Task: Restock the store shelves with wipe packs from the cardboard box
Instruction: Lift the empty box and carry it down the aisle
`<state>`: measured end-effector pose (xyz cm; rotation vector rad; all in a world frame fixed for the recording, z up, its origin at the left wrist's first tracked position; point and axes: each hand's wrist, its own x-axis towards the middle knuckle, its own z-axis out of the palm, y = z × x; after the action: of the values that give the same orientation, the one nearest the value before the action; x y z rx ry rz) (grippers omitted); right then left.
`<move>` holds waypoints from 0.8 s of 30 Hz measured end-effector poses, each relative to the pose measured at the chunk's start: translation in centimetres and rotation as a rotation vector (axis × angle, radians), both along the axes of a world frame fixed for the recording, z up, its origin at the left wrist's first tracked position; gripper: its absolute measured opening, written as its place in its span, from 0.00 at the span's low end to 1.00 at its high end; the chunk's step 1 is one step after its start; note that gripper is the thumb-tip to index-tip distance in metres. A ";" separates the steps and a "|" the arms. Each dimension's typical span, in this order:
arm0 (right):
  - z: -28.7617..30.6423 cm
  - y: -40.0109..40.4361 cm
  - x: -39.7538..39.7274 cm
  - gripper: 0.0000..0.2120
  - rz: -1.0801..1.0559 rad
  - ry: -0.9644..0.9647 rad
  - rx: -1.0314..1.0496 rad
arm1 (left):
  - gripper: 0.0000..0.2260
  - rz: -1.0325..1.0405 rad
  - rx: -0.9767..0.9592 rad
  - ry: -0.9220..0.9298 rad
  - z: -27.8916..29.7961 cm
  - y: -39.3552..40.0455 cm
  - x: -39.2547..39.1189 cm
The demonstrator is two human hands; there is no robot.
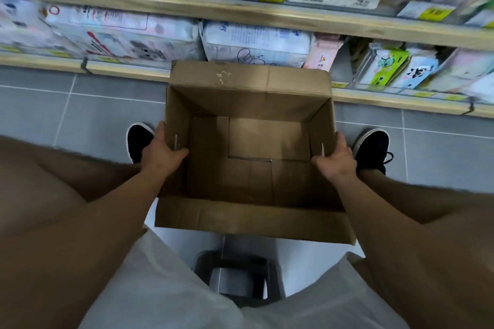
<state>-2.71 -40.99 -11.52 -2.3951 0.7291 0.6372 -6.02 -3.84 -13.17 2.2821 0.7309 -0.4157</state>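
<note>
Nearest, a grey stool (235,272) stands between the knees. Beyond it, the left hand (160,152) and right hand (337,160) grasp the side walls of the cardboard box (240,216), which holds nothing. Farther off, wipe packs (256,44) fill the shelves (240,10).

**Lighting/quality: usable, blurring at the edges**

Even overhead light is falling on the scene, reading bright and slightly flat. The cardboard box (248,141) is sitting sharpest; its inner floor is picking up a soft bright patch toward the far wall, with the near inside going darker. Above the box, the shelves (240,12) are smearing with motion blur, price tags barely legible. Left and right of the box, wide-angle distortion is bowing the shelf edges and floor tile (441,152) lines. Below the box, the forearms are looking soft and stretched.
</note>
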 end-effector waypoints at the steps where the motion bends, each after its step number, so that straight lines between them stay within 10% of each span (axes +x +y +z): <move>1: 0.5 0.1 -0.2 0.45 0.034 -0.016 -0.018 | 0.35 -0.025 0.028 -0.026 0.6 0.2 -0.2; 12: 5.6 -0.7 -3.3 0.35 0.316 -0.444 -0.152 | 0.28 -0.102 0.266 -0.287 6.7 3.2 -5.5; 24: 4.1 -1.8 -3.2 0.35 0.165 -0.307 -0.079 | 0.30 -0.169 0.266 -0.177 3.9 2.4 -2.0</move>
<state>-5.91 -42.76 -7.37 -2.5662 0.4369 0.2960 -8.04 -1.49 -9.32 2.6022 0.5321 -0.1982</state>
